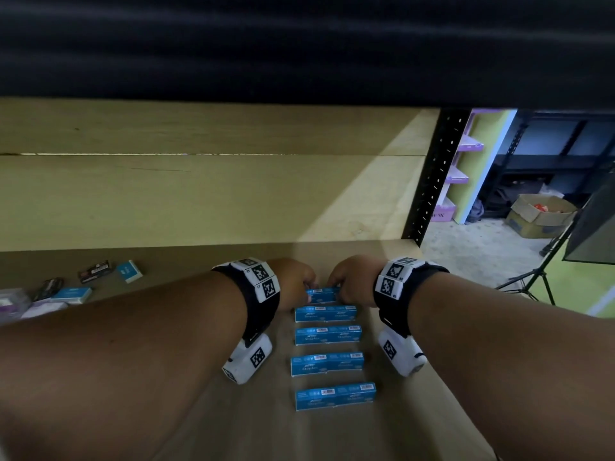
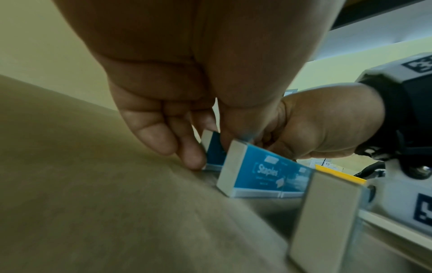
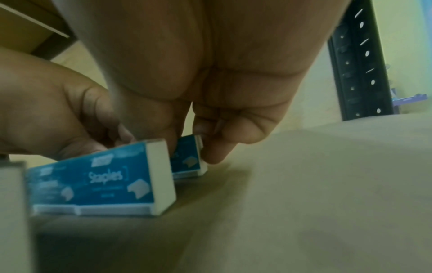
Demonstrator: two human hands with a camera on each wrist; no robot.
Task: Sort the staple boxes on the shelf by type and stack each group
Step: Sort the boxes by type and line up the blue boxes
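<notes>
Several blue staple boxes lie in a column of rows on the brown shelf board [image 1: 382, 427]. At the far end of the column sits the farthest blue staple box [image 1: 322, 294], and both hands hold it. My left hand [image 1: 307, 287] pinches its left end, fingertips [image 2: 191, 158] down at the board beside the box [image 2: 214, 153]. My right hand [image 1: 334, 287] pinches its right end, curled fingers [image 3: 217, 147] against the box [image 3: 187, 158]. The box appears to rest on the shelf. The neighbouring row of blue boxes [image 1: 325, 313] lies just in front of it.
More blue rows [image 1: 327, 335] [image 1: 327, 363] [image 1: 335, 395] run toward me between my forearms. At the far left lie mixed boxes: black ones [image 1: 94, 271], blue ones [image 1: 129, 271] and purple-white ones [image 1: 13, 302]. A black shelf post [image 1: 432, 181] stands at the right, behind the shelf's right edge.
</notes>
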